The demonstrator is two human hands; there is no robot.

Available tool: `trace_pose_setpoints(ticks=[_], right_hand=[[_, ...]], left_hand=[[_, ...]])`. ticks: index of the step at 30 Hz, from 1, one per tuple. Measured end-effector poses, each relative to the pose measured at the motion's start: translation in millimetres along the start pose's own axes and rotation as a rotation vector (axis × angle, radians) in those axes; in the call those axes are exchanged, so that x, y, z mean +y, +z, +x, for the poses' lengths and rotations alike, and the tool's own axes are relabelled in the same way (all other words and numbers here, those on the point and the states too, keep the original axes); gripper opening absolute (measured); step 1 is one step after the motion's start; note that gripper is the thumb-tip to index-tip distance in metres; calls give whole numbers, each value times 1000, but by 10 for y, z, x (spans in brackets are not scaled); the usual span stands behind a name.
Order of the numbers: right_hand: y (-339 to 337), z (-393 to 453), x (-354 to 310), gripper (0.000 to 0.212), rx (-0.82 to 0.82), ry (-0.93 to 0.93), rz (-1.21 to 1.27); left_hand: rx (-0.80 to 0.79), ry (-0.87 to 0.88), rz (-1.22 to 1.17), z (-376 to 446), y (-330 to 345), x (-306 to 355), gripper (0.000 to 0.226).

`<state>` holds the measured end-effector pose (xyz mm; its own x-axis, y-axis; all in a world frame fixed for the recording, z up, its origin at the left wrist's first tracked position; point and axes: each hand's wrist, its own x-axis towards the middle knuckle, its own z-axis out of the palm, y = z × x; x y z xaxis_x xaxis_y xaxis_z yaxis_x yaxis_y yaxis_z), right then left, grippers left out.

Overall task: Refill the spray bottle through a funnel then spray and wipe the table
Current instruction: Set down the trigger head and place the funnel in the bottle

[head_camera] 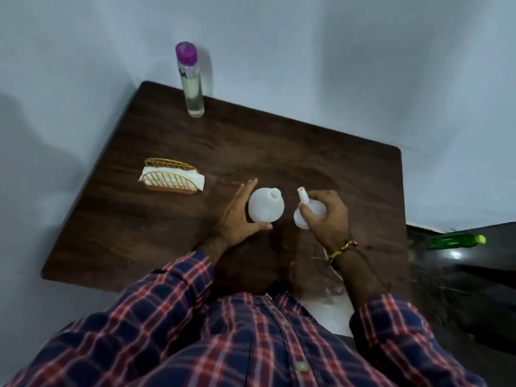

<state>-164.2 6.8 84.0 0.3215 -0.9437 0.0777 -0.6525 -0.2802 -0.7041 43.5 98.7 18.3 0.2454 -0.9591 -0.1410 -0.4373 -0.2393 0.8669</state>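
While the left hand (237, 216) cups the side of a white, round-bodied bottle (265, 205), fingers spread wide along its left flank and thumb under its near edge, the right hand (328, 216) is closed around a white funnel (306, 208) whose narrow spout points up and away from the person. The bottle stands on the surface (307, 152) with its short open neck uncapped; its plastic looks matte and slightly translucent. Funnel and bottle are just beside each other but apart, the funnel held above the surface to the bottle's right. A braided thread band (342, 250) circles the right wrist, and both arms wear plaid sleeves (178, 283) in navy and red. The surface is dark wood-grain with rounded corners. To the left, well apart from the hands, a gold wire holder (171, 180) with arched ribs holds white napkins. At the far edge stands a tall clear cylinder (191, 85) with a purple cap, partly full of pale liquid. Off the surface to the right, a green bottle (455, 241) lies on the dark floor.
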Motion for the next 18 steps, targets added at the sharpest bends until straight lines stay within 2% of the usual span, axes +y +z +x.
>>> trace_pose_setpoints(ticks=[6, 12, 18], right_hand=[[-79, -5, -149, 30, -140, -105, -216], [-92, 117, -423, 29, -269, -273, -506], [-49, 213, -758, 25, -370, -434, -843]], left_hand=[[21, -52, 84, 86, 101, 232, 72], [-39, -128, 241, 95, 123, 291, 74], [33, -90, 197, 39, 156, 294, 70]])
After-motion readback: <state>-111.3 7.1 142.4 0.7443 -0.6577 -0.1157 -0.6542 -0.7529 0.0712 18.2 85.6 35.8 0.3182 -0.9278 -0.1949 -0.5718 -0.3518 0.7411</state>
